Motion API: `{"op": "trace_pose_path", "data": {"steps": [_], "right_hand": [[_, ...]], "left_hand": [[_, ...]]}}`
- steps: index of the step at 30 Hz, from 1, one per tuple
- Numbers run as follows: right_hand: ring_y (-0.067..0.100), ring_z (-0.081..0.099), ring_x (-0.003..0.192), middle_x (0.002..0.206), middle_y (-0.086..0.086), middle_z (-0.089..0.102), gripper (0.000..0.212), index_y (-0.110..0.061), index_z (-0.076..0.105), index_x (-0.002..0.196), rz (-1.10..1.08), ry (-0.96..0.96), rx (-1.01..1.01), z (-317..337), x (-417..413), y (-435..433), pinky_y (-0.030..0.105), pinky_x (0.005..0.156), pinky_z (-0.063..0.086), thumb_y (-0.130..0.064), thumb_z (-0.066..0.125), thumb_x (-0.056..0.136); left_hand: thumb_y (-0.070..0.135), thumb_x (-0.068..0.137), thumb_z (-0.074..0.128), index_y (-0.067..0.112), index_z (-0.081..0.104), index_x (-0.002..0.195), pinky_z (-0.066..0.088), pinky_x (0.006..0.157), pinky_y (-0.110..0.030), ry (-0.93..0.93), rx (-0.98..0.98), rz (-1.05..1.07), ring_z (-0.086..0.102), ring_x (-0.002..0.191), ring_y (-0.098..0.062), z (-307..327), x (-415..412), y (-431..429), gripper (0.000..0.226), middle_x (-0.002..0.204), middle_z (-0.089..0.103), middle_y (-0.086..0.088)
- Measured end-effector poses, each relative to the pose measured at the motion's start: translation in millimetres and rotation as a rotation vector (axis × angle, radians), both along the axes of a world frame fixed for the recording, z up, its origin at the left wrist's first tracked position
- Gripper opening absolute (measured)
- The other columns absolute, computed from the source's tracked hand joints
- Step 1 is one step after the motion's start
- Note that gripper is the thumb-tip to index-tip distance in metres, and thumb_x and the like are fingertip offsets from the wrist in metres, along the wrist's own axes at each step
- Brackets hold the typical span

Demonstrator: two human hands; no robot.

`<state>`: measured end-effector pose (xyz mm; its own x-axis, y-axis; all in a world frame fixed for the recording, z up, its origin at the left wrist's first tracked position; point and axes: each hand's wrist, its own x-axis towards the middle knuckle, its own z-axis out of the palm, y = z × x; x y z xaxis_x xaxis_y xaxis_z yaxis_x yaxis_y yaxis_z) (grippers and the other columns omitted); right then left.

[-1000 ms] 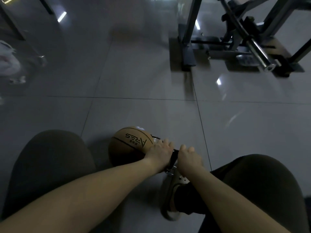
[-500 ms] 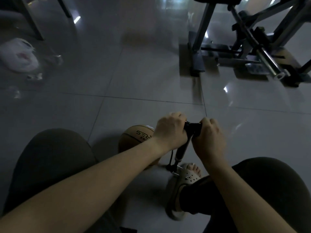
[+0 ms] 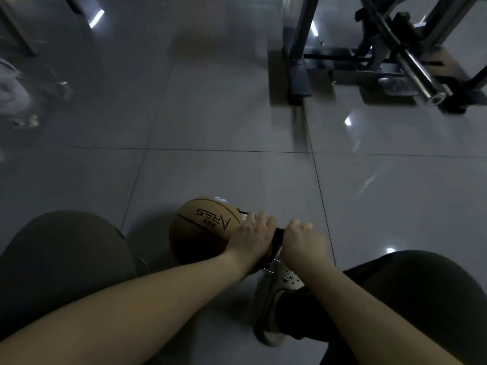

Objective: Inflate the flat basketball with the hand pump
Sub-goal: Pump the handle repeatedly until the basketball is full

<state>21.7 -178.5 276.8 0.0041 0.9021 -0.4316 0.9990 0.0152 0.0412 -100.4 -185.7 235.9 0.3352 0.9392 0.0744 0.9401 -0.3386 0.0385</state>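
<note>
An orange-brown basketball (image 3: 203,227) with black lettering lies on the grey tiled floor between my knees. Just right of it stands the black hand pump, of which only the handle (image 3: 278,237) shows between my fists. My left hand (image 3: 251,237) grips the handle's left end and overlaps the ball's right side. My right hand (image 3: 303,239) grips the right end. The handle is low, close above my light clog shoe (image 3: 274,293), which sits at the pump's foot. The pump's barrel and hose are mostly hidden by my hands.
My two knees in dark trousers fill the lower left (image 3: 60,262) and lower right (image 3: 421,291). A metal weight-bench frame (image 3: 300,75) with a steel bar (image 3: 421,77) stands at the back right. A white bag (image 3: 13,96) lies at the far left.
Half a second ago both hands held the handle raised high above the shoe; now they have pushed it down to the low position, as it was a second ago.
</note>
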Motion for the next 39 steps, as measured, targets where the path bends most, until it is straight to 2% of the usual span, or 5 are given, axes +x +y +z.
{"op": "trace_pose_path", "data": {"steps": [9, 15, 20, 30, 39], "right_hand": [[0.028, 0.057, 0.112, 0.125, 0.012, 0.052, 0.035, -0.01, 0.047, 0.126, -0.032, 0.066, -0.124, -8, -1, -9, 0.035, 0.083, 0.048, -0.02, 0.058, 0.094], [0.022, 0.049, 0.073, 0.101, 0.006, 0.05, 0.017, -0.015, 0.05, 0.099, -0.109, 0.326, 0.338, 40, -10, -10, 0.033, 0.062, 0.04, -0.028, 0.058, 0.091], [0.013, 0.046, 0.07, 0.096, 0.0, 0.042, 0.022, -0.017, 0.048, 0.098, -0.056, 0.418, 0.693, 70, -11, -6, 0.027, 0.059, 0.047, -0.027, 0.064, 0.087], [0.02, 0.059, 0.083, 0.101, 0.006, 0.054, 0.011, -0.014, 0.049, 0.105, 0.011, 0.008, 0.269, 29, -1, 1, 0.027, 0.06, 0.04, -0.021, 0.051, 0.097], [0.024, 0.056, 0.096, 0.112, 0.01, 0.048, 0.03, -0.012, 0.042, 0.118, -0.004, -0.003, -0.121, -18, -2, -11, 0.034, 0.075, 0.052, -0.021, 0.058, 0.094]], "left_hand": [[0.014, 0.101, 0.035, 0.01, 0.047, 0.12, 0.044, 0.085, -0.039, 0.036, -0.292, 0.055, 0.05, 0.113, -0.033, 5, 2, -12, 0.023, 0.121, 0.049, -0.015], [0.017, 0.087, 0.045, 0.019, 0.049, 0.094, 0.037, 0.078, -0.038, -0.145, -0.064, 0.075, 0.053, 0.093, -0.028, 70, -17, 6, 0.008, 0.1, 0.058, -0.007], [0.027, 0.087, 0.04, 0.022, 0.044, 0.084, 0.022, 0.07, -0.029, -0.308, 0.249, 0.033, 0.034, 0.075, -0.014, 110, -24, 11, 0.007, 0.081, 0.042, 0.005], [0.014, 0.088, 0.034, 0.01, 0.052, 0.085, 0.041, 0.055, -0.034, -0.138, 0.196, 0.078, 0.049, 0.068, -0.026, 23, 5, -1, 0.018, 0.08, 0.054, -0.011], [0.024, 0.082, 0.045, 0.013, 0.048, 0.092, 0.047, 0.063, -0.038, -0.058, -0.033, -0.022, 0.05, 0.081, -0.027, -31, 1, -22, 0.016, 0.092, 0.052, -0.011]]}}
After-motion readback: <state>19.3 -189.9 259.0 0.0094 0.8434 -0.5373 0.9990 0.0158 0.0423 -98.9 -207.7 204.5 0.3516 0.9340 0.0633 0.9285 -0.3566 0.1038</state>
